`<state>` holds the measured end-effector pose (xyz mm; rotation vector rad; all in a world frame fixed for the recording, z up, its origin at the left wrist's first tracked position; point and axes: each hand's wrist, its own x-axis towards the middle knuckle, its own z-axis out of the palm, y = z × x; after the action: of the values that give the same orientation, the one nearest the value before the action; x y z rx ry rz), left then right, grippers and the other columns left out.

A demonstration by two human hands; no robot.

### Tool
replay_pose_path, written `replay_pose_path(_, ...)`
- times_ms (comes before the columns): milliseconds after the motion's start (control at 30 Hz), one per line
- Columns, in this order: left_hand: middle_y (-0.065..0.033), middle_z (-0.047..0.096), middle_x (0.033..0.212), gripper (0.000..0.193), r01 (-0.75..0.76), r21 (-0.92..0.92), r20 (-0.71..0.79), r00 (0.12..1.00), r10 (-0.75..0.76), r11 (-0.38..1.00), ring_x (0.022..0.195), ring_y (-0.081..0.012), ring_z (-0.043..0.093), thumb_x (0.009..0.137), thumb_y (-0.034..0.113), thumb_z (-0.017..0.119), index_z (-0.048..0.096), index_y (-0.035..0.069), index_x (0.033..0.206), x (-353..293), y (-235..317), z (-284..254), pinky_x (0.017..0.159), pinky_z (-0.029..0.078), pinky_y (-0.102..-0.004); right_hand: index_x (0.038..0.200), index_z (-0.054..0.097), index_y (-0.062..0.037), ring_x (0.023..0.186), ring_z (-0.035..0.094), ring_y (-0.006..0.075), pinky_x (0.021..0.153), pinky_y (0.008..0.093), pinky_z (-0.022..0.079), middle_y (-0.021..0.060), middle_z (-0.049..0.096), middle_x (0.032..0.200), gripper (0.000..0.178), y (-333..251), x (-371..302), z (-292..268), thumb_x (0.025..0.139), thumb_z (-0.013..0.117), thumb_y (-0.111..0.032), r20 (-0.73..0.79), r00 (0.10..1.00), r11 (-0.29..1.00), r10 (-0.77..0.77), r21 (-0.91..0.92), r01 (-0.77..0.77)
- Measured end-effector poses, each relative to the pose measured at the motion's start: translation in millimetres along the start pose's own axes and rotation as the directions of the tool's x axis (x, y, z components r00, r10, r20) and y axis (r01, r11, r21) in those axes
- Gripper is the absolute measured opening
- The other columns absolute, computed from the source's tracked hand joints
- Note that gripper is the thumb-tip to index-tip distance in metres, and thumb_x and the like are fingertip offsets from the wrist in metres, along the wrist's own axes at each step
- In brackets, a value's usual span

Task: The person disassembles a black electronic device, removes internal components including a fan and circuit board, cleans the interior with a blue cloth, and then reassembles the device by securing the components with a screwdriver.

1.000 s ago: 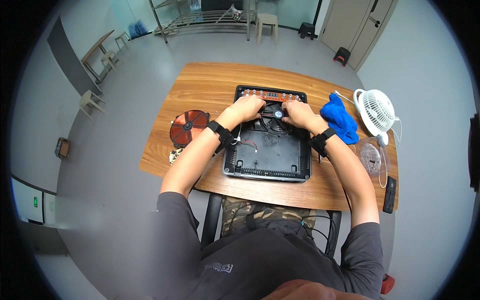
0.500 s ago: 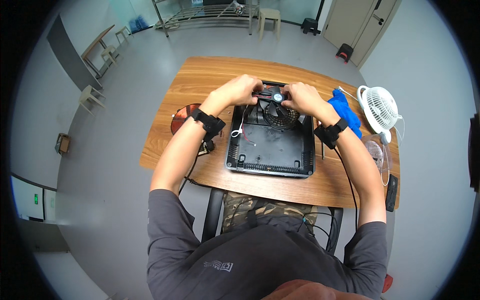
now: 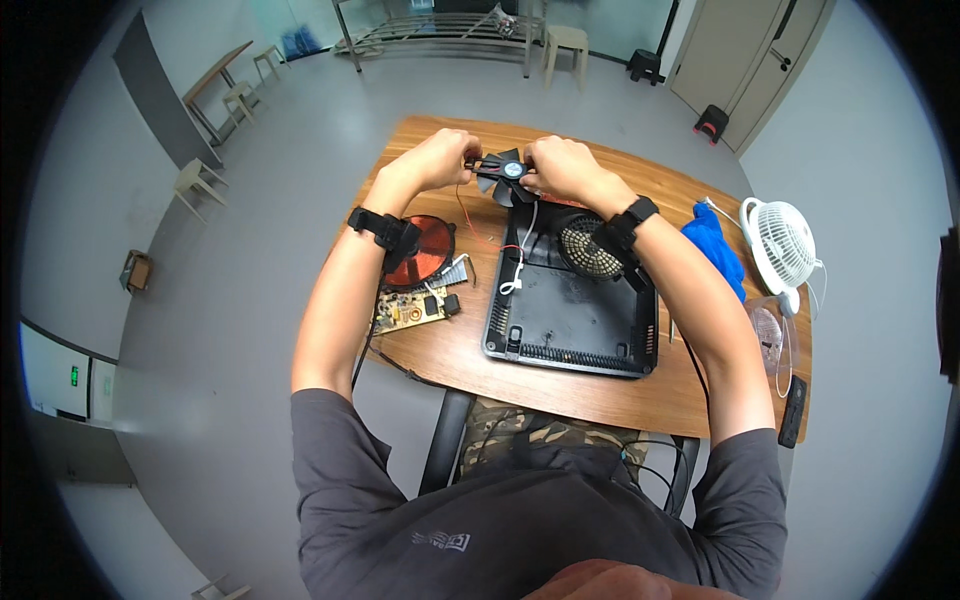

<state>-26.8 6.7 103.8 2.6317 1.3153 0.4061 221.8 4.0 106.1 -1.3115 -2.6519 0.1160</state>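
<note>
Between my two hands a black cooling fan (image 3: 505, 178) is held up over the far left corner of a black plastic housing (image 3: 570, 310). My left hand (image 3: 447, 158) pinches the fan's left arm, and my right hand (image 3: 562, 170) grips its right side. Thin wires (image 3: 480, 238) hang from the fan, with a white connector (image 3: 510, 287) dangling over the housing. Inside the housing a round vent grille (image 3: 590, 248) lies uncovered, partly hidden by my right wrist.
Left of the housing lie a copper coil disc (image 3: 425, 250) and a circuit board (image 3: 410, 310). To the right are a blue cloth (image 3: 713, 250), a white desk fan (image 3: 782, 240), a clear plastic piece (image 3: 768, 335) and a black object (image 3: 793, 410) near the table's edge.
Both hands have lifted the fan off the grille and moved it left and away from me. My view has shifted, so the coil and circuit board now show more.
</note>
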Motion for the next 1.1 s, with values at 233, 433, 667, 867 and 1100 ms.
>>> replay_pose_path(233,-0.0179,0.072,0.102,0.035,0.107,0.035,0.07,0.992,-0.109,0.994,0.097,-0.0365,0.069,0.074,-0.001,0.075,0.069,-0.001,0.108,-3.4,-54.0,31.9,0.086,0.056,-0.0425,0.099,0.073,-0.0038,0.097,0.07,0.0398,0.084,0.0473,0.056,0.022,0.073,0.096,0.03,-16.5,44.7,40.4,0.081,0.08,-0.028,0.1,0.995,0.999,0.024,-0.05,-0.019)
replay_pose_path(433,-0.0184,0.072,0.102,0.032,0.143,0.059,0.084,0.986,-0.147,0.988,0.097,-0.0353,0.069,0.072,0.001,0.079,0.068,0.0,0.102,-9.2,-88.4,48.1,0.083,0.055,-0.0415,0.096,0.077,-0.0027,0.097,0.073,0.037,0.083,0.0447,0.059,0.0201,0.075,0.099,0.031,-35.5,70.1,69.3,0.078,0.082,-0.027,0.113,0.993,0.997,0.027,-0.073,-0.019)
replay_pose_path(667,-0.0206,0.072,0.101,0.037,0.156,0.017,0.119,0.98,-0.157,0.988,0.099,-0.0388,0.069,0.07,0.003,0.078,0.069,-0.001,0.105,-17.2,-116.8,79.2,0.087,0.056,-0.0439,0.095,0.077,-0.0027,0.099,0.073,0.0357,0.085,0.0438,0.059,0.0197,0.075,0.101,0.026,-34.6,86.8,100.4,0.078,0.079,-0.022,0.169,0.985,0.997,0.021,-0.083,-0.007)
replay_pose_path(867,-0.0214,0.071,0.109,0.039,0.244,-0.024,0.181,0.955,-0.236,0.969,0.106,-0.039,0.067,0.071,0.002,0.078,0.069,-0.001,0.109,-22.6,-113.3,86.4,0.092,0.055,-0.0432,0.096,0.077,-0.0028,0.099,0.073,0.0344,0.084,0.0431,0.059,0.0186,0.076,0.1,0.029,-35.8,84.4,107.4,0.077,0.081,-0.025,0.217,0.976,0.997,0.019,-0.075,-0.003)
replay_pose_path(1100,-0.0191,0.07,0.115,0.042,0.227,-0.01,0.143,0.964,-0.223,0.974,0.114,-0.0372,0.065,0.074,0.003,0.078,0.069,0.001,0.116,-27.0,-104.8,83.8,0.097,0.053,-0.0429,0.096,0.077,-0.0035,0.097,0.073,0.0349,0.083,0.0438,0.059,0.0182,0.076,0.099,0.034,-30.7,75.5,106.3,0.079,0.082,-0.032,0.216,0.976,0.999,-0.004,-0.047,0.014)
